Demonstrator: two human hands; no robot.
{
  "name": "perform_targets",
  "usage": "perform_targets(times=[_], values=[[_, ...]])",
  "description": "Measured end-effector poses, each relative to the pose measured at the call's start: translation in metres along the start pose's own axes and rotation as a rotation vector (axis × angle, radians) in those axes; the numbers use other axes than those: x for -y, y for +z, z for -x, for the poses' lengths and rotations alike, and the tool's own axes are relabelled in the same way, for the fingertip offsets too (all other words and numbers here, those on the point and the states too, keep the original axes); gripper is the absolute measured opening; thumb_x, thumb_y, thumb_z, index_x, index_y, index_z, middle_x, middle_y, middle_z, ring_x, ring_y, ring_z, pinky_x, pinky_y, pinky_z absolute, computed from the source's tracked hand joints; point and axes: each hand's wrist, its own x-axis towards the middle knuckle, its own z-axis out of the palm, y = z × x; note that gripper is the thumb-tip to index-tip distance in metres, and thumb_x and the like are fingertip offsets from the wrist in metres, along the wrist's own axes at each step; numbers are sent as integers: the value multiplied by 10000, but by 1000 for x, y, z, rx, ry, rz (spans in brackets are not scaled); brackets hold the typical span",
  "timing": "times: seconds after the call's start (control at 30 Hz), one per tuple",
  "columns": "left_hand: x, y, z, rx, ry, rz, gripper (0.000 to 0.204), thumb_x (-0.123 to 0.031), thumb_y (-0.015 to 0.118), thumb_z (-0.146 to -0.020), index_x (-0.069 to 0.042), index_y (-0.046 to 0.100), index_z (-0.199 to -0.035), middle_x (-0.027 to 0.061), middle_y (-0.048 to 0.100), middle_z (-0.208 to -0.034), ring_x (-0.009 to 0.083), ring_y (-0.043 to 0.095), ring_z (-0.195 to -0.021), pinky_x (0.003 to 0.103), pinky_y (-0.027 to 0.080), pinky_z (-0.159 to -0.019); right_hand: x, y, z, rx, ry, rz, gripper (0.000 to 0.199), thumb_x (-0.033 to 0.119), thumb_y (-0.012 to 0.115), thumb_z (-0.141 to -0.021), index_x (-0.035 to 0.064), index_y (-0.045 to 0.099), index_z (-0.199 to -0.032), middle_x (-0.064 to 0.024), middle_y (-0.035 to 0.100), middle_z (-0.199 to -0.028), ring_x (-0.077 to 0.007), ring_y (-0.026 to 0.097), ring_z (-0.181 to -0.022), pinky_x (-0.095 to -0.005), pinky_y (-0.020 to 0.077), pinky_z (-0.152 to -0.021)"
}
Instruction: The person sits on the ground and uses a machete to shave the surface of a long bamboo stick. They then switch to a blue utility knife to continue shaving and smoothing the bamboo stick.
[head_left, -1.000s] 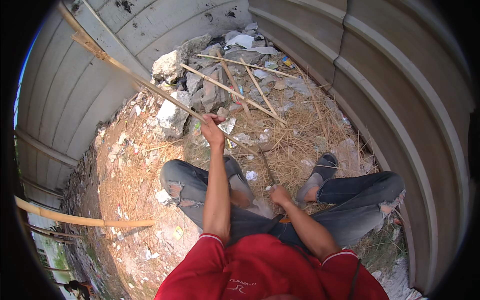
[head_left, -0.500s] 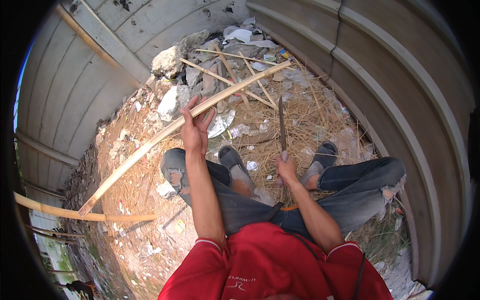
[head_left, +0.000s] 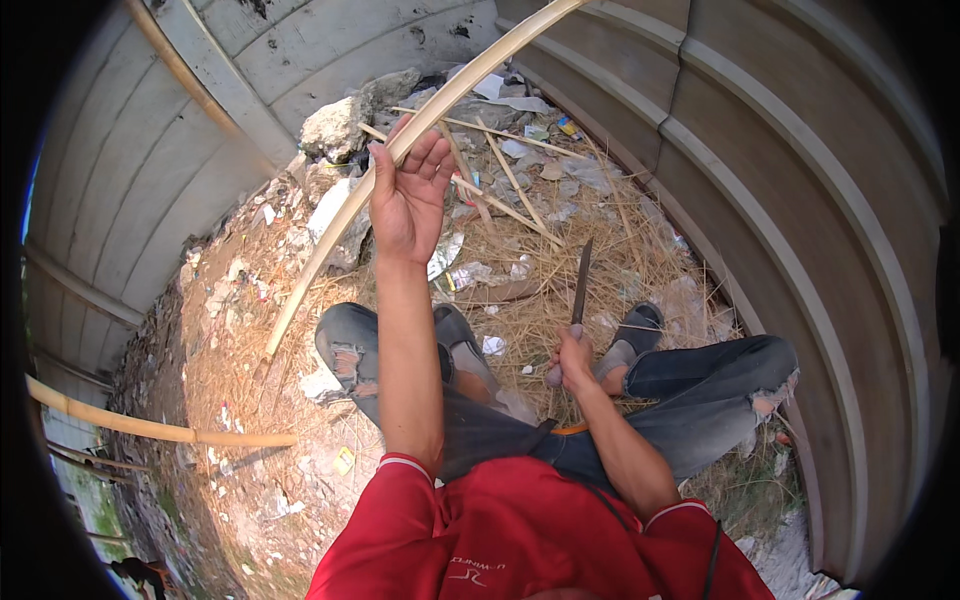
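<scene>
Bamboo strip, long, pale and curved, is raised in our left hand, whose grip wraps loosely round it, fingers half spread; it runs from 1 o'clock down to the ground at 8 o'clock. Our right hand closes tight on a knife, blade pointing up, apart from the strip. We judge no cutting is under way now. Crumpled silvery wrappers and white scraps lie on straw at centre; printing too small to tell.

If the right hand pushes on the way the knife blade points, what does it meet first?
Judging by this single view, the right hand holds a knife pointing up and away. Its line leads into the scattered sticks and straw litter ahead; depth is unclear, so nothing nearer seems in the way.
</scene>
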Motion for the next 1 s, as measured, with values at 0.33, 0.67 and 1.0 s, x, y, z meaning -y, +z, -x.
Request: perform_targets(times=[0.33, 0.67, 1.0], values=[[3, 2, -48, -129, -77, 281, 165, -197, 564, -1035, -37, 605, -1024, 36, 641, -804, 136, 619, -803, 345, 521, -826, -7, 6, 3, 54, 38, 106, 174, 165, 641, -921, 20, 547, -941, -62, 518, -668, -154, 503, -471, -334, 445, -413], [36, 7, -28, -405, -286, 688, 202, -224, 564, -1020, -31, 601, -974, -45, 544, -699, 101, 532, -678, 301, 453, -718, -17, 4, -5, 34, 53, 157, 204, 167, 641, -918, 8, 559, -820, -59, 516, -635, -165, 520, -472, -340, 440, -411], [23, 1, 13, -535, -548, 673, 338, -377, 459, -1021, -99, 597, -888, -89, 453, -648, 95, 439, -598, 285, 338, -586, -12, 4, 0, 46, 52, 132, 203, 148, 644, -901, 16, 545, -782, -59, 515, -638, -165, 515, -481, -340, 445, -416]])
